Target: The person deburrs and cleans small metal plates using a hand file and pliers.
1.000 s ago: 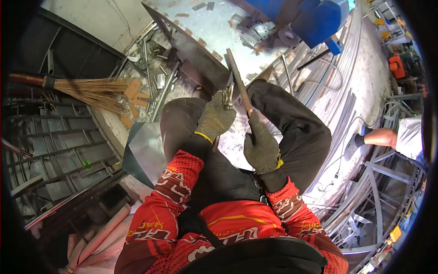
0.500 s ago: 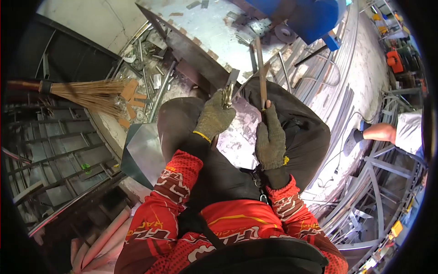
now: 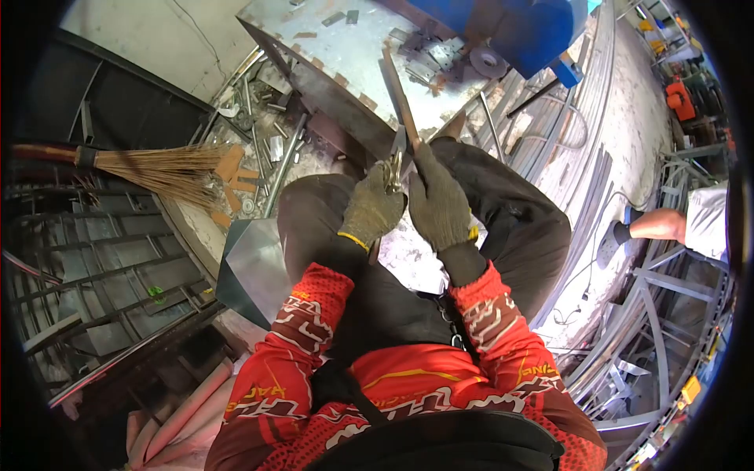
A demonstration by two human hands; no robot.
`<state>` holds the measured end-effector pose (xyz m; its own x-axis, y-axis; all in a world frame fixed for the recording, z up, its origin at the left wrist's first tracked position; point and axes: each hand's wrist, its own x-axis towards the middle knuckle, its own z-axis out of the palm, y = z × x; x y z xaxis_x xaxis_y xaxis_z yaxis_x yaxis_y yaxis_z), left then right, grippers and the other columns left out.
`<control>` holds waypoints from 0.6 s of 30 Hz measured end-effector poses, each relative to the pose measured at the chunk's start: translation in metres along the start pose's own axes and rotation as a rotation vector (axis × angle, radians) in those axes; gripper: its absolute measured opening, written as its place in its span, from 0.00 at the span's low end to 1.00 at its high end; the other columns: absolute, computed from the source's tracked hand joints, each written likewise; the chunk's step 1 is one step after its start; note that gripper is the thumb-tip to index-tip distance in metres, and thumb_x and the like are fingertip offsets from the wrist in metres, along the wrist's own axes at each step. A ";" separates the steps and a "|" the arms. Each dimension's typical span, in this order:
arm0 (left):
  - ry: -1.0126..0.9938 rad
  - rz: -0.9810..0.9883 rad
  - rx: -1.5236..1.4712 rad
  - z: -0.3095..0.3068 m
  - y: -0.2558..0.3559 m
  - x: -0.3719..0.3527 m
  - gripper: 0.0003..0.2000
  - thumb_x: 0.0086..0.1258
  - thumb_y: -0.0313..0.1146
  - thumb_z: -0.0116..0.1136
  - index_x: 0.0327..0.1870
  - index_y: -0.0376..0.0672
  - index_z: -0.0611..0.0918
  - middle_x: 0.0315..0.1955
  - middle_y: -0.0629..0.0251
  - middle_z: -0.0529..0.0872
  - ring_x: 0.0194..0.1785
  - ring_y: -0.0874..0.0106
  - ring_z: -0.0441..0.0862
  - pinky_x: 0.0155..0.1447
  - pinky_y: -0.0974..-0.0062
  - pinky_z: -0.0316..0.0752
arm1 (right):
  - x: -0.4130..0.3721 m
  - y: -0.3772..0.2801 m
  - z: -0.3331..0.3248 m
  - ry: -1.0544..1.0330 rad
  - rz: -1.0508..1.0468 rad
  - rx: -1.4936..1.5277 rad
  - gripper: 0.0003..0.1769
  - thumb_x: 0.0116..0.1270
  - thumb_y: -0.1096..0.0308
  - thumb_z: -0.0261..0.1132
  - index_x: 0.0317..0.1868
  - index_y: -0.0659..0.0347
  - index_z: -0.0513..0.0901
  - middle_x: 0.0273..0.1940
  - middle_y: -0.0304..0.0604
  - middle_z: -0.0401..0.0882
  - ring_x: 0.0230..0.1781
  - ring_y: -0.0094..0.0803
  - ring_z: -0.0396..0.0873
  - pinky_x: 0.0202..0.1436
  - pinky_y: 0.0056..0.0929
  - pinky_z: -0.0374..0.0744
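Observation:
My left hand (image 3: 371,206), in a grey-green work glove, is closed around metal locking pliers (image 3: 393,173). A small flat metal piece (image 3: 400,141) stands up from the jaws of the pliers. My right hand (image 3: 437,202), gloved too, grips a long brown file-like bar (image 3: 401,98) near its lower end. The bar points up and slightly left, close beside the metal piece; whether they touch is hard to tell. Both hands are above my lap, between my knees, in front of a metal-topped table (image 3: 369,55).
A blue machine (image 3: 534,35) and a grey disc (image 3: 488,62) are at the table's far right. A straw broom (image 3: 157,169) lies left, near metal scraps. Long metal bars (image 3: 581,149) run along the right floor. Another person's leg (image 3: 658,225) shows at the right.
My right hand has moved up and left, close to my left hand. The bar in it now leans left, nearer the metal piece. My left hand has barely moved.

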<state>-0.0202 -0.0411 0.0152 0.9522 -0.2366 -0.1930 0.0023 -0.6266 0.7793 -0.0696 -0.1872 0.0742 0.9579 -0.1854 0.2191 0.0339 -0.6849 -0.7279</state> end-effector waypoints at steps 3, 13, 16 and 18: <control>0.023 0.045 -0.099 0.007 -0.012 0.000 0.30 0.65 0.36 0.67 0.69 0.40 0.76 0.53 0.34 0.87 0.60 0.34 0.83 0.61 0.43 0.80 | -0.036 -0.001 -0.006 -0.042 0.002 -0.001 0.34 0.74 0.72 0.63 0.80 0.57 0.71 0.51 0.61 0.87 0.47 0.62 0.87 0.50 0.53 0.85; 0.018 0.013 -0.028 0.004 -0.007 -0.003 0.24 0.71 0.36 0.63 0.67 0.40 0.77 0.53 0.33 0.87 0.59 0.33 0.83 0.61 0.40 0.79 | 0.011 -0.001 0.012 0.041 -0.030 0.055 0.29 0.76 0.71 0.61 0.76 0.61 0.75 0.58 0.65 0.86 0.58 0.60 0.86 0.60 0.49 0.84; -0.026 -0.043 0.017 -0.002 0.003 -0.007 0.29 0.72 0.37 0.64 0.74 0.41 0.74 0.59 0.34 0.85 0.65 0.35 0.80 0.65 0.49 0.79 | -0.018 -0.011 -0.002 -0.024 -0.010 -0.028 0.30 0.76 0.70 0.62 0.77 0.62 0.74 0.57 0.63 0.87 0.52 0.59 0.87 0.53 0.51 0.85; -0.056 -0.024 -0.049 -0.008 0.006 -0.007 0.31 0.71 0.37 0.65 0.75 0.41 0.74 0.60 0.34 0.84 0.66 0.36 0.80 0.66 0.50 0.79 | -0.056 -0.005 -0.007 -0.018 -0.067 -0.066 0.31 0.75 0.69 0.62 0.78 0.60 0.73 0.54 0.61 0.87 0.46 0.59 0.88 0.46 0.53 0.86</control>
<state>-0.0246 -0.0371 0.0260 0.9333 -0.2636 -0.2438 0.0412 -0.5960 0.8019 -0.1255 -0.1782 0.0707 0.9591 -0.1251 0.2540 0.0803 -0.7401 -0.6676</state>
